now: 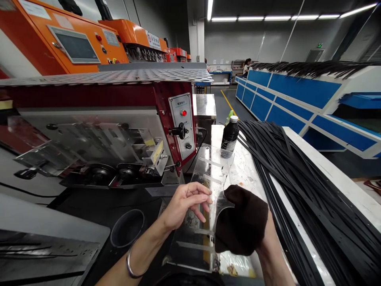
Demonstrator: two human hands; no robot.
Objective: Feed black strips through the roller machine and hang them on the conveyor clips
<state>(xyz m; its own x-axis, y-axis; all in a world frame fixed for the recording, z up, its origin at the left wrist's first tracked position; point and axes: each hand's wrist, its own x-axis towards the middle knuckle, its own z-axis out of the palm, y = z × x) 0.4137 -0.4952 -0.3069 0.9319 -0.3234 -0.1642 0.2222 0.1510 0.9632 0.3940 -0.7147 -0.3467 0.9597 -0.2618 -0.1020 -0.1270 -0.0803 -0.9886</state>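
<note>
My left hand (190,201) hovers over a clear plastic panel (196,244), its fingers loosely curved and apart with nothing between them. A metal bangle (130,265) circles that wrist. Dark brown cloth (244,222) covers my right hand (264,234) down to the wrist, like a mitt, so its fingers are hidden. This covered hand is over the panel's right side and the white bench top (248,174). Beyond both hands, a dark bottle with a white cap (230,137) stands upright at the panel's far end.
Left is a dark red machine (175,95) with a lit red indicator, knobs and rollers. Long black strips (300,190) lie along the bench at right. A dark round bucket (127,228) stands low at left. Blue-panelled benches (300,89) and a seated person (246,67) are farther back.
</note>
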